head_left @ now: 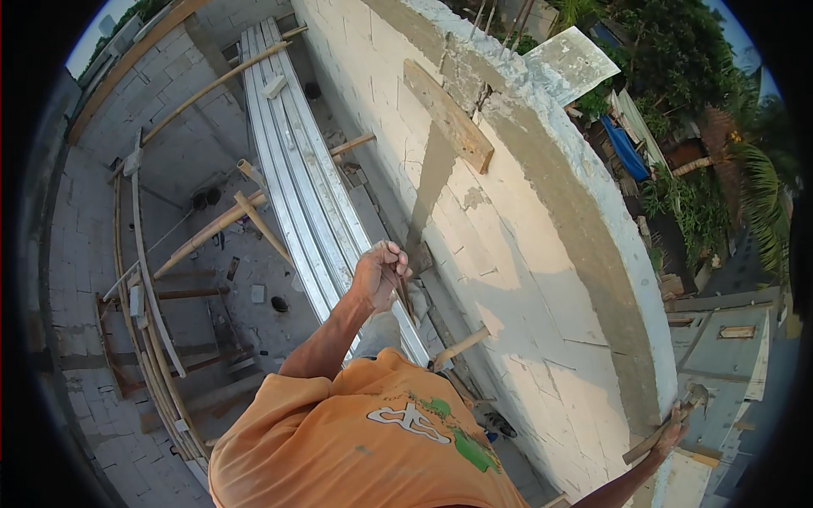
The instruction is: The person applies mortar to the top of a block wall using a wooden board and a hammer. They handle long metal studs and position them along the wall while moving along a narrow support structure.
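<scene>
My left hand (381,273) is raised in front of my chest, over the ribbed metal planks (326,199), its fingers curled together. Something thin and brownish seems to show below the fingers, too small to name. Out to the right, beside the top of the block wall (550,279), my right hand (671,433) grips a hammer (648,446) by its wooden handle. The hammer's head points up and away from me, near the wall's outer edge. A wooden board (449,114) lies against the wall's face farther ahead.
The metal planks rest on bamboo poles (212,230) high above a littered floor (254,322). A small pale block (273,86) sits on the planks. Past the wall are a flat grey panel (572,63), trees (669,76) and a lower roof (720,339).
</scene>
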Demonstrator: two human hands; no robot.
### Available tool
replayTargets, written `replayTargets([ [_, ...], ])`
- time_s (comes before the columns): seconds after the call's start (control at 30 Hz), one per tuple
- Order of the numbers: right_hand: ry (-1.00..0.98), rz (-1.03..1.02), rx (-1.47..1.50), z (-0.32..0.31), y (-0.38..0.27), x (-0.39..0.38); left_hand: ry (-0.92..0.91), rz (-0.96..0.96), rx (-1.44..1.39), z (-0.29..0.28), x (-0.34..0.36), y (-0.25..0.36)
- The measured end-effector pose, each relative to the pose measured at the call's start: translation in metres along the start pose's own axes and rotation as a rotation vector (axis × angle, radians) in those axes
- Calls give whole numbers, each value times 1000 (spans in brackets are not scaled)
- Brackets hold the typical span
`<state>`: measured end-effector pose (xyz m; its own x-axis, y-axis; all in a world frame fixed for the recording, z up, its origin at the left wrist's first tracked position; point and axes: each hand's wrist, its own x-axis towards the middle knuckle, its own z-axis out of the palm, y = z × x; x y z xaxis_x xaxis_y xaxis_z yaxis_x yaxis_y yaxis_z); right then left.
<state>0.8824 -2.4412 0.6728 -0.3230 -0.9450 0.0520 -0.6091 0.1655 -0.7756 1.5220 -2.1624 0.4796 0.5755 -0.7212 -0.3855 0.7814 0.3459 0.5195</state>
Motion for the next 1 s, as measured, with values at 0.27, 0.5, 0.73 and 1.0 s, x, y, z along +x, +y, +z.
replayTargets([
  [0.27,298,-255,-72,73,-86,-73,54,-23,54,-41,75,68],
  [0.5,-9,-384,157,201,-177,-224,128,-105,66,-47,109,83],
  [0.73,-503,-38,121,333,-178,-297,108,-95,118,-50,128,108],
  [1.0,-783,256,-31,427,-173,-318,134,-66,218,-73,146,143],
])
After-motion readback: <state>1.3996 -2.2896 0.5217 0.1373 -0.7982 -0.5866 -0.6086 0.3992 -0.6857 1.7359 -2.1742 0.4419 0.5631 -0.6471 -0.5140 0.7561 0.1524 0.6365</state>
